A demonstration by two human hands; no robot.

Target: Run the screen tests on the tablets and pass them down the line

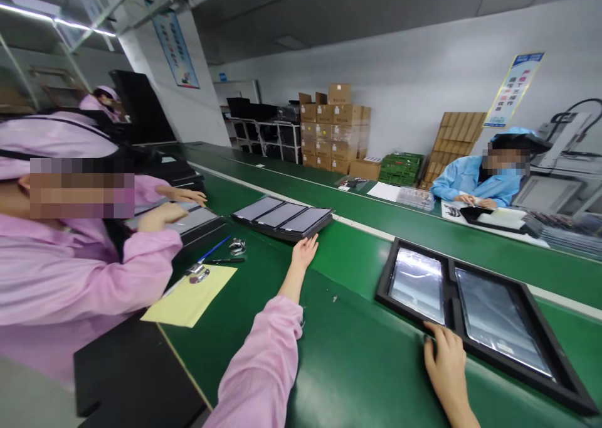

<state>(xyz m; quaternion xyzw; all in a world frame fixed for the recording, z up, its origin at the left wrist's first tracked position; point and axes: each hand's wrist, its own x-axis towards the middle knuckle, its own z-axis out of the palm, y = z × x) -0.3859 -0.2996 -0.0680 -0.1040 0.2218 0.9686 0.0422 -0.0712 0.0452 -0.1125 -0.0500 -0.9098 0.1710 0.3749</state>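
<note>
My left hand (305,250) reaches forward, its fingers stretched out and touching the near right corner of a black tray (296,232). Three grey flat panels (276,214) lie side by side in that tray. My right hand (444,359) rests at the near edge of a black foam tray (451,290), thumb and fingers apart, fingertips against the rim. Two flat glossy screens in clear film, a left one (418,282) and a right one (501,318), sit in its two recesses. Whether fingers reach under either tray cannot be seen.
A co-worker in pink (94,258) handles panels at the left. Near them lie yellow paper (195,296), a black pen (226,261) and a roll of tape (237,246). Across the green bench (348,365), a person in blue (458,177) works. Cartons (333,127) stand behind.
</note>
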